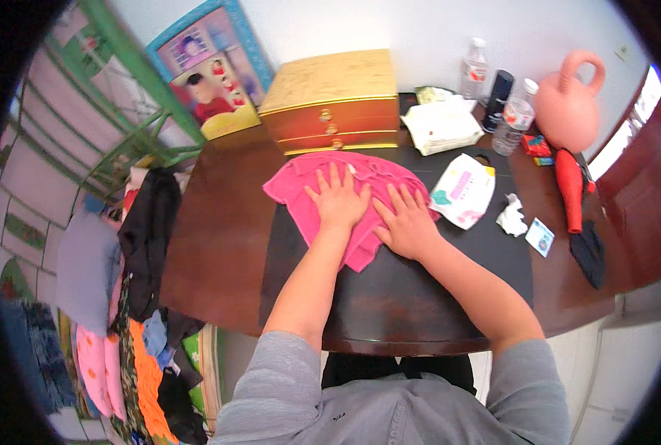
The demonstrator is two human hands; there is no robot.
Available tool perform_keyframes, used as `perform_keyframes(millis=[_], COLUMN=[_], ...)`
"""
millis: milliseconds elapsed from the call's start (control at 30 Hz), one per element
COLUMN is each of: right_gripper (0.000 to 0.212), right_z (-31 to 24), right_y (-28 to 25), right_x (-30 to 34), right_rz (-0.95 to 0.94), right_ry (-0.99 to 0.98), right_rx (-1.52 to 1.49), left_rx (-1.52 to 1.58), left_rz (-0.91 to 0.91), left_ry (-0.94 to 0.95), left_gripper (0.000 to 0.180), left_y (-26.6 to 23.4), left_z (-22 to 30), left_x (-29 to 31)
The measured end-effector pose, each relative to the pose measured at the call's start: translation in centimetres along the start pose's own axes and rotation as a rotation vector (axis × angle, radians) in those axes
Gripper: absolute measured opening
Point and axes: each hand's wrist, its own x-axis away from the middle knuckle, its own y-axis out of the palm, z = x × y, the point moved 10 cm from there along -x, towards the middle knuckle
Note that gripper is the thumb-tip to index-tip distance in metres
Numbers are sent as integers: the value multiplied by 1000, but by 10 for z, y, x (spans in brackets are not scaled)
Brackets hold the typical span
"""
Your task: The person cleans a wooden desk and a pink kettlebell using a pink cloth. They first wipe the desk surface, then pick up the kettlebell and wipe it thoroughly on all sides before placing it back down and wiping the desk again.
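Observation:
A pink cloth (301, 185) lies spread, with some folds, on the dark mat (449, 297) that covers the middle of the brown table. My left hand (339, 199) rests flat on the cloth's middle, fingers spread and pointing away from me. Beside it, my right hand (406, 224) presses on the cloth's right part, its fingers also apart. Neither hand grips the fabric. Just right of the cloth is a white wipes pack (464, 190). A gold and brown box with small drawers (330, 104) stands right behind the cloth.
Behind the wipes sits another white pack (443, 126), near clear bottles (514, 122) and a dark can (499, 100). To the right are a pink vase (568, 107), a red hair dryer (570, 189), crumpled tissue (511, 216) and a card (540, 237). Clothes (149, 237) are piled left of the table.

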Motion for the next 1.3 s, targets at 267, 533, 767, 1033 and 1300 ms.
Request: perform_keyframes(millis=[267,533,767,1033,1300], right_gripper=[69,67,49,49,76], right_z=[1,-69,-55,60,26], right_y=[12,-14,-58,-110,-88], right_x=[-14,101,201,276,263], right_rz=[52,-28,-62,-148,-59], right_ry=[101,-242,-305,79,170], right_rx=[-11,-155,-385,-523,-162], left_rx=[-14,-87,-92,125,183], left_rz=[8,95,-8,-128,-56], left_ry=[45,329,272,531,755], left_gripper=[74,68,72,75,67], left_y=[6,1,-9,0,-10], left_z=[7,-2,53,205,187], left_x=[-20,121,232,282,277])
